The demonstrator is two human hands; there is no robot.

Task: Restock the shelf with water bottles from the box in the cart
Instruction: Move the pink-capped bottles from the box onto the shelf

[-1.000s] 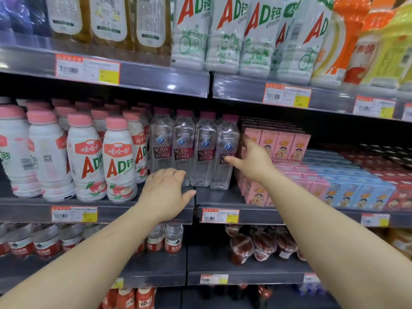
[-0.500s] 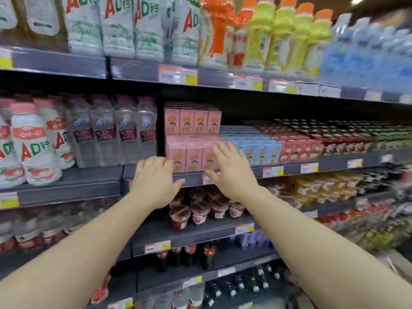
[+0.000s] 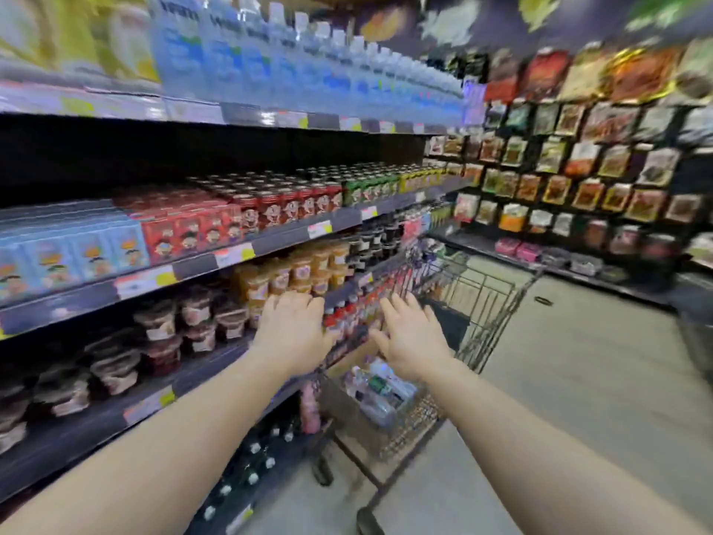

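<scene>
Ahead, cart (image 3: 478,303) beside shelf edge (image 3: 270,245)

Clear water bottles (image 3: 380,395) heaped in wire cart (image 3: 486,303), just beside shelf (image 3: 216,264).

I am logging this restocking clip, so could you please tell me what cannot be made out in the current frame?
- Head view: the wire shopping cart holds plastic-wrapped clear bottles; motion blur and the right hand hide their count and the box.
- Top-shelf blue-labelled bottles: labels smeared by blur.
- Yellow price tags: too blurred to read.
- Left hand: seen from behind, so any grip is hidden.
</scene>
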